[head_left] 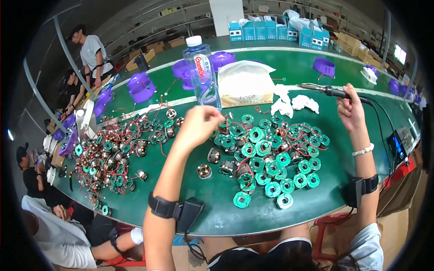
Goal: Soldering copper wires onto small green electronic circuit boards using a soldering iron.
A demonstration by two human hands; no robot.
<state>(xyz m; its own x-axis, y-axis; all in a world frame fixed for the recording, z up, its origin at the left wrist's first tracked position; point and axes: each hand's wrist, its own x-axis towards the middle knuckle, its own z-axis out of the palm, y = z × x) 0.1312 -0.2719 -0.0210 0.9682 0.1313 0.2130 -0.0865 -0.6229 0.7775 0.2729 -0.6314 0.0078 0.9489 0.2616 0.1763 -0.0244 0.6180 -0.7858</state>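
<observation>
1. Clock face laid over the view, 12 at the far side.
2. Right hand (pixel 351 108), between 2 and 3 o'clock: fist wrapped around the handle of a soldering iron (pixel 334 92), tip raised, pointing left.
3. Left hand (pixel 199 125), just off centre toward 11: thumb and forefinger bent together at a wired coil (pixel 224 127); blur, cannot tell whether it is gripped.
4. That coil: near centre, at the upper-left edge of the green-topped coil pile (pixel 272 167), which lies toward 4. Looser coil heap (pixel 108 156) at 8 to 9.
5. Handling, my judgement: steady the coil by its body, fingers off the joint; keep red leads and the tissue pack (pixel 244 88), at 1, clear of the tip.
6. Labels: bottle (pixel 202 77), at 11 to 12, carries red-and-white lettering; the tissue pack has print low on its front; print on the blue boxes (pixel 270 30), far 1, too small.
</observation>
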